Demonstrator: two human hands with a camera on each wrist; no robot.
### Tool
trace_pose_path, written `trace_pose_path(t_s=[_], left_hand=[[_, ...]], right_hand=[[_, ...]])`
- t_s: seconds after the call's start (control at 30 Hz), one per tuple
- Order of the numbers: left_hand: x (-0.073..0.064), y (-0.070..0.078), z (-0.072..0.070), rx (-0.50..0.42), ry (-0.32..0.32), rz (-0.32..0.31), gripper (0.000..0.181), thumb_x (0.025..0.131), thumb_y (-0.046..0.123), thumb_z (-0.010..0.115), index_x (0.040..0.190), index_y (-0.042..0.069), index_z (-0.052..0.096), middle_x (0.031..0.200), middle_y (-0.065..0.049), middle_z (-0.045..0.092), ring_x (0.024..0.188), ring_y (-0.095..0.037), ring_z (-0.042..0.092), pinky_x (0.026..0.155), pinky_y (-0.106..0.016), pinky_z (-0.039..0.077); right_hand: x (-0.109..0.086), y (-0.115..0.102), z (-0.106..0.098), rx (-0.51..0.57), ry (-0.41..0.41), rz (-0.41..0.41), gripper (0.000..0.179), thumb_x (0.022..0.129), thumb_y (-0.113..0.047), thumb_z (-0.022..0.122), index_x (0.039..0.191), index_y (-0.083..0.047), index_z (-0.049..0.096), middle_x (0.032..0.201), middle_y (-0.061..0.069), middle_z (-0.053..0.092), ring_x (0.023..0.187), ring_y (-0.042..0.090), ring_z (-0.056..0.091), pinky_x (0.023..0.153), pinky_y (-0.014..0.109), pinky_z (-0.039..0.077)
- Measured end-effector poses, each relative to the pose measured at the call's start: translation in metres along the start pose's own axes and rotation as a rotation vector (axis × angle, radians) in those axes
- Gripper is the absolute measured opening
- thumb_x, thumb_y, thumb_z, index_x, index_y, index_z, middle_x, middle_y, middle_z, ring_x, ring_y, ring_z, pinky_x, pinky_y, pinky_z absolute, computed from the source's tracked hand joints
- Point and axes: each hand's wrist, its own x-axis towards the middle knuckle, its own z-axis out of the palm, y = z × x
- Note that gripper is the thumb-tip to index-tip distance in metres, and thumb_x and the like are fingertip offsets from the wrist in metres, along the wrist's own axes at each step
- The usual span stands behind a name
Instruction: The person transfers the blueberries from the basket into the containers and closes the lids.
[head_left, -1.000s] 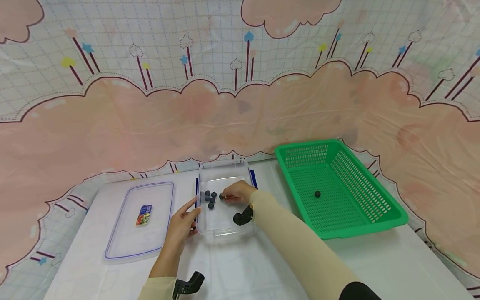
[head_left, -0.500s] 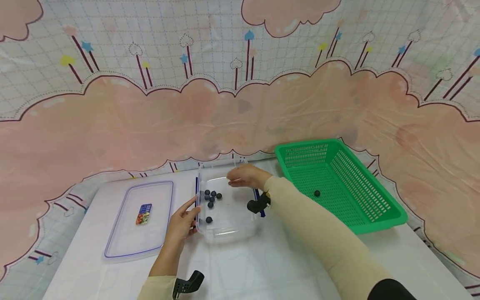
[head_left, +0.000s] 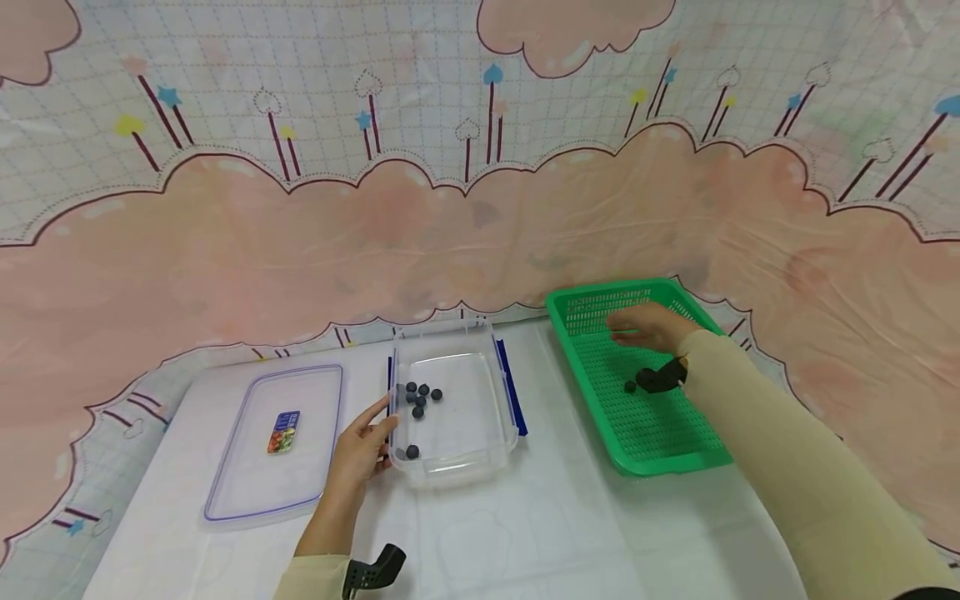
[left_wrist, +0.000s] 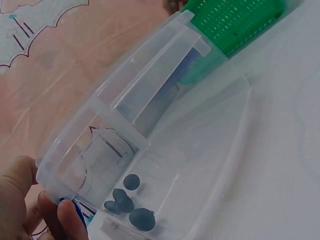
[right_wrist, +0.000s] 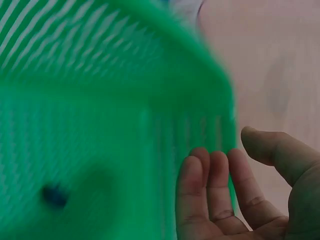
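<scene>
A clear plastic storage box (head_left: 472, 425) with blue side clips stands mid-table in the head view. My left hand (head_left: 358, 446) grips its left wall between thumb and fingers; the left wrist view shows the fingertips (left_wrist: 72, 220) at the blue clip. Several blueberries (head_left: 420, 402) cluster on the left of the box's floor, and a lone blueberry (head_left: 412, 452) lies by the front left corner. Over the back of the green basket (head_left: 592, 408) is my right hand (head_left: 651, 327), fingers extended and holding nothing. One blueberry (right_wrist: 54, 196) lies on the basket's floor.
To the left lies a clear lid (head_left: 217, 483) with a blue seal, a colourful label (head_left: 283, 432) on it. White cloth covers the table (head_left: 480, 550). Behind it hangs a patterned curtain (head_left: 337, 258).
My right hand has left the box and moved right over the basket. It let go of a blueberry beside the cluster; another has rolled toward the front left corner. My left hand has stayed put.
</scene>
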Motion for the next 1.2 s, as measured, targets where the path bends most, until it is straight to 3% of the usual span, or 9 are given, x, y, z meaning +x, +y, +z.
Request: trace_pose_path(t_s=[0.17, 0.4, 0.6, 0.73, 0.87, 1.2], left_hand=[[-0.001, -0.002, -0.001, -0.002, -0.001, -0.009, 0.051, 0.097, 0.027, 0.061, 0.146, 0.029, 0.049, 0.092, 0.001, 0.048, 0.068, -0.01, 0.046, 0.06, -0.023, 0.05], [-0.002, -0.005, -0.001, -0.011, -0.002, -0.009, 0.051, 0.097, 0.027, 0.061, 0.146, 0.029, 0.049, 0.091, 0.001, 0.048, 0.067, -0.009, 0.045, 0.06, -0.023, 0.05], [-0.002, -0.005, 0.001, -0.018, 0.001, -0.006, 0.05, 0.097, 0.027, 0.061, 0.146, 0.03, 0.049, 0.091, 0.001, 0.048, 0.068, -0.009, 0.045, 0.06, -0.023, 0.05], [-0.002, -0.004, 0.002, -0.018, 0.006, 0.001, 0.05, 0.097, 0.026, 0.061, 0.146, 0.029, 0.049, 0.091, 0.001, 0.047, 0.068, -0.009, 0.045, 0.059, -0.022, 0.05], [-0.003, -0.003, 0.002, -0.014, 0.008, 0.009, 0.05, 0.097, 0.025, 0.06, 0.146, 0.028, 0.049, 0.091, 0.001, 0.048, 0.068, -0.009, 0.045, 0.059, -0.022, 0.05], [-0.003, -0.005, 0.002, -0.007, 0.01, 0.023, 0.05, 0.097, 0.026, 0.06, 0.146, 0.027, 0.049, 0.089, 0.001, 0.048, 0.068, -0.009, 0.045, 0.059, -0.022, 0.05]], right_hand=[[-0.01, 0.042, -0.021, -0.038, 0.026, 0.053, 0.055, 0.104, -0.009, 0.041, 0.149, 0.015, 0.021, 0.156, 0.034, 0.013, 0.144, 0.044, 0.024, 0.115, 0.041, 0.034], [-0.005, 0.078, -0.015, -0.134, 0.083, 0.139, 0.052, 0.101, -0.009, 0.049, 0.141, 0.019, 0.034, 0.146, 0.037, 0.032, 0.138, 0.047, 0.035, 0.109, 0.045, 0.042], [-0.002, 0.084, -0.006, -0.184, 0.199, 0.208, 0.06, 0.093, -0.011, 0.064, 0.138, 0.02, 0.037, 0.13, 0.034, 0.05, 0.119, 0.041, 0.056, 0.097, 0.041, 0.052], [-0.002, 0.084, -0.003, -0.169, 0.221, 0.208, 0.057, 0.093, -0.01, 0.065, 0.135, 0.019, 0.04, 0.121, 0.031, 0.055, 0.095, 0.028, 0.067, 0.089, 0.037, 0.056], [-0.002, 0.083, -0.001, -0.118, 0.214, 0.214, 0.052, 0.092, -0.007, 0.065, 0.132, 0.019, 0.044, 0.113, 0.026, 0.058, 0.076, 0.017, 0.07, 0.082, 0.032, 0.058], [0.0, 0.084, 0.003, -0.055, 0.196, 0.216, 0.053, 0.093, -0.005, 0.062, 0.135, 0.02, 0.04, 0.115, 0.025, 0.053, 0.07, 0.01, 0.068, 0.077, 0.025, 0.058]])
